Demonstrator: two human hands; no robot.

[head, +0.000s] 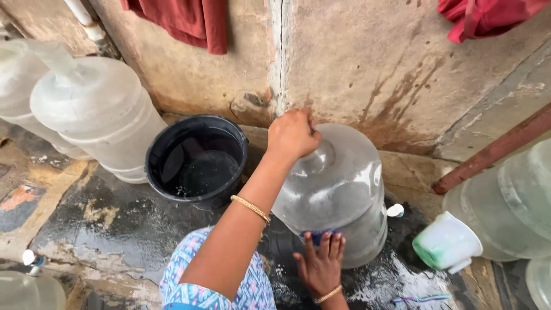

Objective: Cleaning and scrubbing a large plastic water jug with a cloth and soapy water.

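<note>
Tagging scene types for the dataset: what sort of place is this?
Probably an outdoor washing spot by a house wall. The ground is wet stone, big clear water jugs stand about, and a dark bucket holds water. The left hand grips a jug's neck.

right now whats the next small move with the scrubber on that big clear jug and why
Probably slide the right hand with the blue scrubber sideways along the jug wall. The left hand already grips the neck, steadying the tilted jug, and the scrubber sits pressed low on one spot.
</note>
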